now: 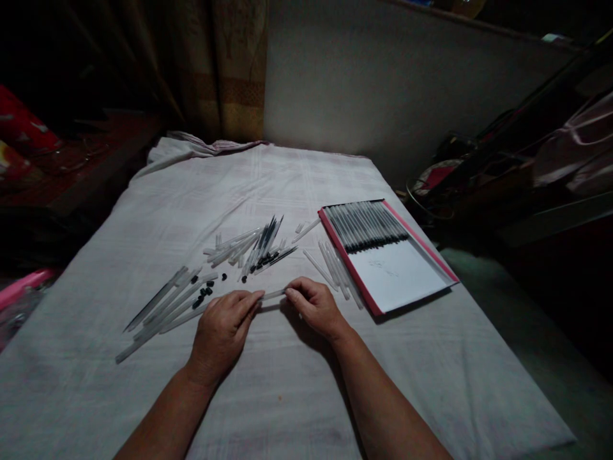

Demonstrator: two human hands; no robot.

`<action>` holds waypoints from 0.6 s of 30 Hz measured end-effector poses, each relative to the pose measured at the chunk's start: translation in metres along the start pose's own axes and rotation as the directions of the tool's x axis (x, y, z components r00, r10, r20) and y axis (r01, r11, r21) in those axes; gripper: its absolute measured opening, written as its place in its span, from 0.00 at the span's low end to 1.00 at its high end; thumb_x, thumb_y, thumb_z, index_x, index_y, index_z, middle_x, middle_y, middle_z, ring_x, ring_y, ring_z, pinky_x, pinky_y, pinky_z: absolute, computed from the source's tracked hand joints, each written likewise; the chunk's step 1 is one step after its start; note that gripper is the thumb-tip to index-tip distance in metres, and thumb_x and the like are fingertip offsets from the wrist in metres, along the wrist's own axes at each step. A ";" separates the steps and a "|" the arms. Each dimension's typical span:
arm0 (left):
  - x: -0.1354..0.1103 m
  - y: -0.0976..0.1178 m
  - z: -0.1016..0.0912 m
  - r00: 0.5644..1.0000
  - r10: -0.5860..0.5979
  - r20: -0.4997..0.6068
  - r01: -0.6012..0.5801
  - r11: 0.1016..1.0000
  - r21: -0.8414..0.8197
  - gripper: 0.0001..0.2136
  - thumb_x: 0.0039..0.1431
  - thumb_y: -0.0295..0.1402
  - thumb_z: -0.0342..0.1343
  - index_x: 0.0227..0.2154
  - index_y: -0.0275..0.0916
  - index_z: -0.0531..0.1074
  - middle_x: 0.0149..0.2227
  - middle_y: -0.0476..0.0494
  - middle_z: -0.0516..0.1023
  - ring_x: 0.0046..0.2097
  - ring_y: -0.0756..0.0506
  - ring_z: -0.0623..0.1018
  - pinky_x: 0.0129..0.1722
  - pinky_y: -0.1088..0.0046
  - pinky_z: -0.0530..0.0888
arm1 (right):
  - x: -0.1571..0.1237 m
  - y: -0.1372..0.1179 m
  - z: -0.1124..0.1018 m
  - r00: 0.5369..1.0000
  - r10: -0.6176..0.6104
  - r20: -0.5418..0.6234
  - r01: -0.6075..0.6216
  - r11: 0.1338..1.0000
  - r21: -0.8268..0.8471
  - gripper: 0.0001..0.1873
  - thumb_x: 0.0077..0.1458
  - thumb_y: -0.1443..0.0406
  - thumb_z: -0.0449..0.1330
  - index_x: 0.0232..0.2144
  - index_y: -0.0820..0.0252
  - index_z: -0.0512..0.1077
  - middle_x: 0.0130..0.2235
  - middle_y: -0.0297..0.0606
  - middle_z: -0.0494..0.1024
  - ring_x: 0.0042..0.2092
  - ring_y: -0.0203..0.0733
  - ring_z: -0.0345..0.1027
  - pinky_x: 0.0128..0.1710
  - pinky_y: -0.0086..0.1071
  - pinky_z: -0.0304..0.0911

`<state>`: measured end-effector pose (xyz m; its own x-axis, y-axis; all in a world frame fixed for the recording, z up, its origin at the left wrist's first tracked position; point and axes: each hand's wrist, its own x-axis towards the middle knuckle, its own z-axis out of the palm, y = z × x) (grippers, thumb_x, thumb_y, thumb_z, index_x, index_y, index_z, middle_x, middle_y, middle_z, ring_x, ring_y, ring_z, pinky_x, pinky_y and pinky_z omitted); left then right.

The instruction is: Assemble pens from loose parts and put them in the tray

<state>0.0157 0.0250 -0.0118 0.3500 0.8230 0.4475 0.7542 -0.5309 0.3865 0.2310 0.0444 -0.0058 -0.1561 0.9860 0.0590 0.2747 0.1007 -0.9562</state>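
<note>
Pale cloth [278, 409] covers the broad surface in front of a plain wall [359, 96]. Near the middle, the left hand [225, 329] and the right hand [313, 306] pinch opposite ends of a clear tube [274, 294], which spans the gap between them. Loose tubes [165, 316] and small black caps [205, 292] lie to the left, with a mixed heap [261, 246] farther back. On the right, a shallow red-edged box [397, 281] holds a row of black-ended pens [366, 223] across its far half.
</note>
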 end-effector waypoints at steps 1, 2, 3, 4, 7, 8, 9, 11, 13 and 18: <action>0.000 0.000 0.000 1.000 0.007 -0.008 -0.007 1.000 0.008 0.12 0.68 0.35 0.49 0.48 0.42 0.76 0.39 0.44 0.81 0.38 0.45 0.79 0.37 0.68 0.72 | 0.000 0.000 0.001 1.000 0.005 -0.007 -0.005 1.000 -0.011 0.11 0.57 0.59 0.57 0.26 0.58 0.73 0.23 0.31 0.71 0.28 0.37 0.66 0.29 0.28 0.60; 0.001 0.001 0.000 1.000 0.014 -0.021 -0.014 1.000 0.016 0.13 0.69 0.35 0.49 0.49 0.42 0.76 0.39 0.44 0.81 0.38 0.45 0.79 0.37 0.68 0.72 | 0.001 -0.001 0.001 1.000 0.007 -0.017 -0.007 1.000 -0.025 0.12 0.57 0.59 0.57 0.25 0.58 0.71 0.22 0.31 0.70 0.27 0.36 0.65 0.28 0.28 0.59; 0.001 0.001 0.000 0.999 0.021 -0.034 -0.020 1.000 0.022 0.13 0.69 0.35 0.49 0.49 0.43 0.76 0.39 0.44 0.81 0.38 0.45 0.79 0.38 0.68 0.72 | 0.001 -0.001 0.001 1.000 0.007 -0.028 -0.008 0.999 -0.037 0.14 0.58 0.58 0.57 0.23 0.58 0.70 0.21 0.30 0.69 0.26 0.36 0.64 0.28 0.28 0.58; 0.001 0.002 0.000 0.999 0.025 -0.045 -0.024 0.999 0.025 0.13 0.69 0.35 0.49 0.49 0.43 0.76 0.39 0.44 0.81 0.37 0.45 0.79 0.38 0.69 0.72 | 0.001 -0.001 0.002 0.999 0.007 -0.036 -0.009 0.999 -0.045 0.14 0.58 0.58 0.57 0.23 0.58 0.70 0.21 0.30 0.68 0.26 0.36 0.63 0.27 0.28 0.58; 0.003 0.002 0.001 0.998 0.025 -0.052 -0.024 1.000 0.012 0.13 0.68 0.34 0.49 0.49 0.43 0.76 0.39 0.44 0.81 0.38 0.46 0.79 0.38 0.70 0.72 | 0.001 0.001 0.002 1.000 0.006 -0.030 -0.007 0.999 -0.032 0.14 0.59 0.58 0.56 0.25 0.57 0.70 0.21 0.30 0.69 0.26 0.36 0.63 0.27 0.28 0.58; 0.003 0.002 0.001 0.999 0.025 -0.046 -0.025 1.000 0.006 0.13 0.68 0.34 0.49 0.49 0.43 0.76 0.39 0.44 0.81 0.38 0.46 0.79 0.38 0.70 0.72 | 0.001 0.002 0.001 1.000 0.003 -0.019 -0.003 1.000 -0.018 0.13 0.59 0.57 0.55 0.27 0.57 0.71 0.23 0.31 0.71 0.26 0.36 0.64 0.27 0.28 0.59; 0.003 0.002 0.002 0.999 0.028 -0.041 -0.028 1.000 0.002 0.13 0.68 0.34 0.49 0.49 0.43 0.75 0.39 0.44 0.81 0.38 0.46 0.79 0.38 0.70 0.73 | 0.001 0.004 0.001 1.000 -0.003 -0.005 0.003 1.000 -0.007 0.12 0.60 0.58 0.55 0.29 0.57 0.72 0.24 0.31 0.72 0.27 0.36 0.65 0.27 0.28 0.59; 0.002 0.001 0.002 0.999 0.040 -0.035 -0.040 0.999 0.004 0.12 0.68 0.34 0.49 0.49 0.42 0.76 0.39 0.43 0.81 0.38 0.46 0.79 0.38 0.69 0.73 | 0.001 0.006 0.001 1.000 -0.011 0.008 0.011 1.000 -0.003 0.12 0.60 0.58 0.55 0.31 0.57 0.72 0.25 0.31 0.73 0.27 0.36 0.66 0.27 0.27 0.60; 0.001 -0.001 0.003 0.998 0.052 -0.035 -0.052 0.999 0.014 0.12 0.68 0.34 0.50 0.48 0.42 0.76 0.39 0.43 0.81 0.38 0.46 0.79 0.38 0.69 0.73 | 0.001 0.008 0.002 1.000 -0.008 -0.008 0.007 1.000 -0.011 0.12 0.60 0.58 0.56 0.29 0.57 0.72 0.24 0.31 0.72 0.27 0.36 0.65 0.27 0.27 0.59; 0.000 0.000 0.007 0.999 0.041 -0.029 -0.041 0.999 0.015 0.13 0.67 0.34 0.50 0.50 0.42 0.75 0.40 0.42 0.81 0.39 0.45 0.79 0.39 0.68 0.74 | 0.001 0.008 0.007 0.998 0.059 -0.023 -0.056 0.989 0.134 0.10 0.57 0.57 0.58 0.32 0.57 0.72 0.25 0.31 0.74 0.25 0.35 0.65 0.24 0.27 0.60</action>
<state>0.0197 0.0264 -0.0179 0.3643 0.7943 0.4863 0.7475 -0.5608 0.3561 0.2265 0.0451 -0.0156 -0.1180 0.9930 0.0087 0.1537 0.0269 -0.9877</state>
